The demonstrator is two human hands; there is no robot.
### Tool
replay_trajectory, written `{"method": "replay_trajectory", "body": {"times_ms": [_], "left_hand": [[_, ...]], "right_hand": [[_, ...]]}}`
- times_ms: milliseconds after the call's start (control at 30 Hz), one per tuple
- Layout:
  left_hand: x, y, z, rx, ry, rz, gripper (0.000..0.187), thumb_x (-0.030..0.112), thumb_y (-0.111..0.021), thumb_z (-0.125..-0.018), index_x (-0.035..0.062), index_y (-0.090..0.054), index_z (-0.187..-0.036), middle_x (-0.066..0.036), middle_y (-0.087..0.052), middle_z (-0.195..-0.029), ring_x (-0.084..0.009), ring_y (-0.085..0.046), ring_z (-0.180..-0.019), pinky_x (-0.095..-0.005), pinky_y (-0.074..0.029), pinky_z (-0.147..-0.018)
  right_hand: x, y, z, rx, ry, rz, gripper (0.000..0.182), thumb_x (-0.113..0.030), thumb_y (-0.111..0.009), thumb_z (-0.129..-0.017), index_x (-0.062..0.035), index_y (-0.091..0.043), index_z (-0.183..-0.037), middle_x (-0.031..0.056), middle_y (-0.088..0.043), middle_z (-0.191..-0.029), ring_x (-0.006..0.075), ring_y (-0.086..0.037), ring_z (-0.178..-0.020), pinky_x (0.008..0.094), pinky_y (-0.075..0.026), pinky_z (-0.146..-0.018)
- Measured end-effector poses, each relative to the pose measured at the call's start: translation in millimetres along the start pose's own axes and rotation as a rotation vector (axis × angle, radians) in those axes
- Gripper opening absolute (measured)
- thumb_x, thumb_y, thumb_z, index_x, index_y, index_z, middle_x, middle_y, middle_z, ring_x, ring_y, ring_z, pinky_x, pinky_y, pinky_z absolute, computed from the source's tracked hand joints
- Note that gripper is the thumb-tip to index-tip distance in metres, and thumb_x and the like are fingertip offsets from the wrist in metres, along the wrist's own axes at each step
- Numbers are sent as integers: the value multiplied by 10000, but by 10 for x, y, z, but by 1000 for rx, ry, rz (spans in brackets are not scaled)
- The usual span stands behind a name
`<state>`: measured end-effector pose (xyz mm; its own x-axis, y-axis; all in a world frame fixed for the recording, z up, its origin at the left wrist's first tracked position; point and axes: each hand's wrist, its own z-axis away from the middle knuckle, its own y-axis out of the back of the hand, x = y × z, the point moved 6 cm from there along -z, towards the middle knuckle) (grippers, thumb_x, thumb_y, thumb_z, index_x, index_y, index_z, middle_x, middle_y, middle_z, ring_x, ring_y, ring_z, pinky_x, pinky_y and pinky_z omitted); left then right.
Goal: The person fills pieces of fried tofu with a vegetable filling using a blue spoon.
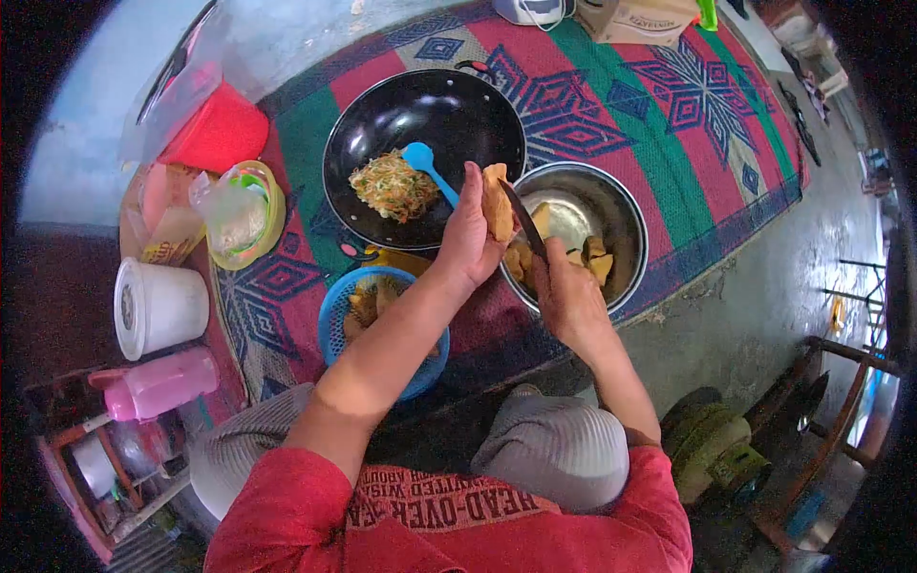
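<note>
My left hand (470, 234) holds a tan, brownish piece of food (498, 202) upright over the left rim of a steel bowl (626, 205). In my right hand (570, 294) is a dark-bladed knife (522, 218), its blade against the right side of that piece. Several similar pieces (599, 260) lie in the bottom of the steel bowl. A blue basket (330, 320) with more brown pieces (363, 307) stands partly behind my left forearm. The black wok (420, 105) holds shredded vegetables (392, 186) and a blue spatula (418, 156).
Around the patterned mat (659, 124) are a red container (222, 124), a yellow-green bowl (272, 229) with a plastic bag, a white bucket (174, 307) and a pink flask (172, 382) at left. A cardboard box (635, 21) stands at the top.
</note>
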<state>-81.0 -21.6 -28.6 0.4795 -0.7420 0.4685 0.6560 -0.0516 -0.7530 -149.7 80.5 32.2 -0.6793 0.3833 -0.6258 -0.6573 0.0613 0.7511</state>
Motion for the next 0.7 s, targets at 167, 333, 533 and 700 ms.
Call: {"method": "replay_trajectory", "body": {"times_ms": [167,333,533,700], "left_hand": [[139,85,128,31,-75,-25,361,494,-469,-797,148,-509,-895,29,-547,-742,-103,-543,-644,-261,-443,-551],[352,210,186,7,-157,25,339,446,-491,-807,124,-499,-913,16,-536,-744,-106,-537,-663,-242,-442,-564],[428,369,295,-30,-166,-31,256,368,-505,-822,131,-497,-920,21,-499,-773,-88,-502,-709,-232,-427,-607],[593,421,365,-19,-197,44,305,392,-526,-802,113,-498,-924,-6,-509,-739,-104,-507,-640,-243,-445,-550]], "right_hand": [[-148,-117,-41,-38,17,100,170,-149,-435,-810,-65,-339,-923,244,-543,-663,424,-531,-671,507,-392,-581],[-298,-255,-59,-74,70,188,164,-180,-407,-843,-55,-335,-921,269,-526,-643,437,-520,-661,518,-373,-570],[-368,-454,-126,-88,124,166,162,-189,-412,-840,-56,-350,-908,267,-524,-645,440,-516,-650,512,-381,-566],[-536,-496,-44,-105,184,180,163,-193,-423,-835,-64,-364,-917,246,-522,-624,439,-514,-630,515,-382,-548]]}}
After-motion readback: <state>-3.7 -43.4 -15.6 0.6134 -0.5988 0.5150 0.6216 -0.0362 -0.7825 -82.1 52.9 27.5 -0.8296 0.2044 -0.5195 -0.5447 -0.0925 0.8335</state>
